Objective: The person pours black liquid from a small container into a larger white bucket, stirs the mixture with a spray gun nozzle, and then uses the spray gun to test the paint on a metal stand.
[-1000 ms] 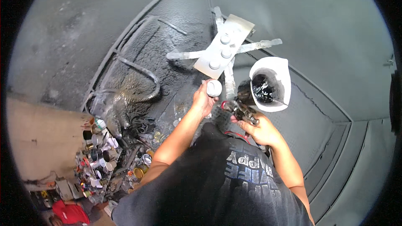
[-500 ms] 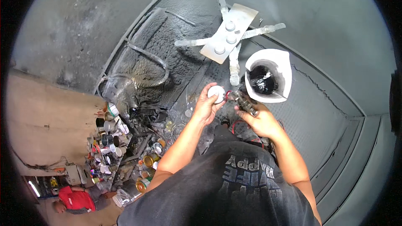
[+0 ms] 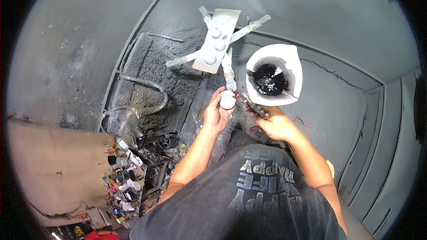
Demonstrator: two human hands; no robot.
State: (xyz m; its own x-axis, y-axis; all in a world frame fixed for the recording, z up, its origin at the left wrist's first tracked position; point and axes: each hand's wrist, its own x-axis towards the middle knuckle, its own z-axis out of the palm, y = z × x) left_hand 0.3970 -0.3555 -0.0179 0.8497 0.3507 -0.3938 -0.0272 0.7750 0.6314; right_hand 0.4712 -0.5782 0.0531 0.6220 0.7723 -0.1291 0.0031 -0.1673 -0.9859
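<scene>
L hand curls round white disc, R hand grips spray gun; 3 similar pcs btwn long edges of board, held 1 off.

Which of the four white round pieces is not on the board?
The piece held in the left hand, near the spray gun; the other three pieces sit in a row on the pale board.

Background, left side of view:
Cans and cups heaped beside tan surface; curved grey tube by rough grey panel.
</scene>
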